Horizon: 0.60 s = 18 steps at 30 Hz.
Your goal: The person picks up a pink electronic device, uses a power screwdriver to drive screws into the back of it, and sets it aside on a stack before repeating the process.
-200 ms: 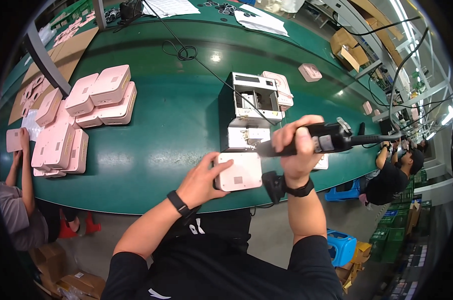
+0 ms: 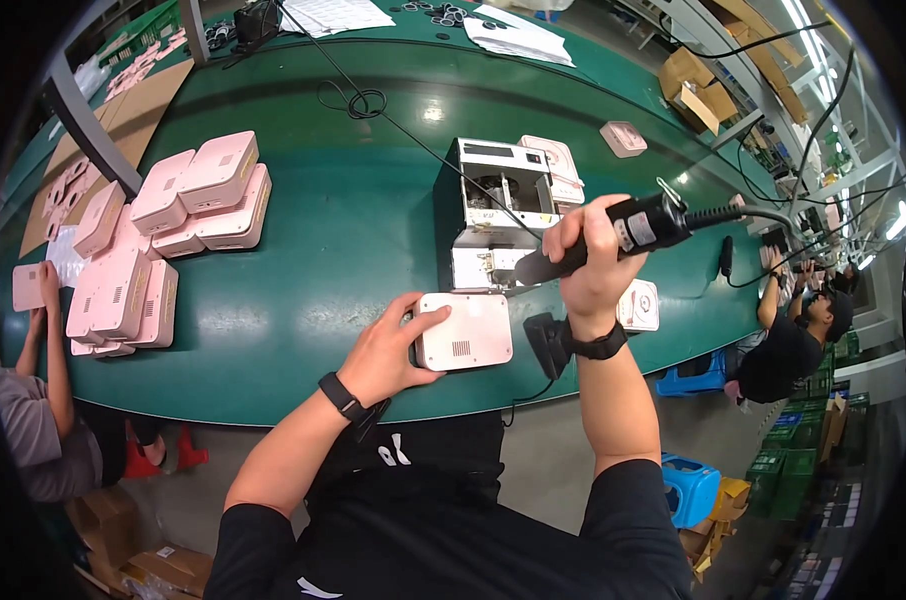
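blk short-slv top (image 2: pixel 433 540) | wht mark (image 2: pixel 318 589) | blk L-wrist band (image 2: pixel 342 397) | blk R-wrist strap (image 2: pixel 603 346) w/ blk box (image 2: pixel 547 346)

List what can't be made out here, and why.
All in the head view:
- Underside of the pink box in the left grip: turned away from the camera.
- Part of the black tool: covered by the right grip.
- Head of the left co-worker: cut off by the dark rim.
- Print on the white papers: too small.

No legible txt; label (image 2: pixel 639 229) on blk tool (image 2: pixel 663 215) too blurry.
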Motion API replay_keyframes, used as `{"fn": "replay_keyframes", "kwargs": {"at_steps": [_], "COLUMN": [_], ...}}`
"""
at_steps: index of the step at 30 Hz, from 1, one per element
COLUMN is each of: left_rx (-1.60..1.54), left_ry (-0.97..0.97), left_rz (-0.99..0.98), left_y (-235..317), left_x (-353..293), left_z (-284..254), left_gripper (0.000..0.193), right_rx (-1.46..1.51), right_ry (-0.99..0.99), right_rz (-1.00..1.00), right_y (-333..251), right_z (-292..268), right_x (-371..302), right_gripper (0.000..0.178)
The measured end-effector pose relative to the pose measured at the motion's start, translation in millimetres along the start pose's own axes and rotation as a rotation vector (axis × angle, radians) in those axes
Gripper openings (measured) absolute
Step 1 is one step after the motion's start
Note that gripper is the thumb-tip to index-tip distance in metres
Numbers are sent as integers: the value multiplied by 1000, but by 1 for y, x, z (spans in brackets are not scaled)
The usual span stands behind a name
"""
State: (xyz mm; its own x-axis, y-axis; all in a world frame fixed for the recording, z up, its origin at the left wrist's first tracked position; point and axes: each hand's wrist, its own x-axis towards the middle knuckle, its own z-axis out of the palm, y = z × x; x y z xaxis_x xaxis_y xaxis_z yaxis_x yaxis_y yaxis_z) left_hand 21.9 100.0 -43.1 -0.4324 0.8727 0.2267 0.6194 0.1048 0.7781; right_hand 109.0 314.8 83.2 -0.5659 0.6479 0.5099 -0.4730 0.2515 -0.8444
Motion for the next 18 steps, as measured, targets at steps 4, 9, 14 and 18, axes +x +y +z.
{"fn": "replay_keyframes", "kwargs": {"at_steps": [4, 9, 14, 18], "left_rx": [0, 16, 43, 48], "left_ry": [-4, 12, 12, 21], "left_rz": [17, 26, 28, 35], "left_y": [-3, -2, -5, -2], "left_x": [4, 5, 6, 7], "left_z": [0, 0, 2, 4], "left_gripper": [79, 78, 78, 77], "right_rx": [-56, 45, 21, 24], "right_ry": [-49, -15, -5, 13], "right_rz": [100, 200, 168, 165], "right_y": [-11, -30, -28, -13], "right_z": [-4, -23, -27, -31], "right_x": [-8, -44, -59, -69], "right_gripper": [13, 13, 12, 12]}}
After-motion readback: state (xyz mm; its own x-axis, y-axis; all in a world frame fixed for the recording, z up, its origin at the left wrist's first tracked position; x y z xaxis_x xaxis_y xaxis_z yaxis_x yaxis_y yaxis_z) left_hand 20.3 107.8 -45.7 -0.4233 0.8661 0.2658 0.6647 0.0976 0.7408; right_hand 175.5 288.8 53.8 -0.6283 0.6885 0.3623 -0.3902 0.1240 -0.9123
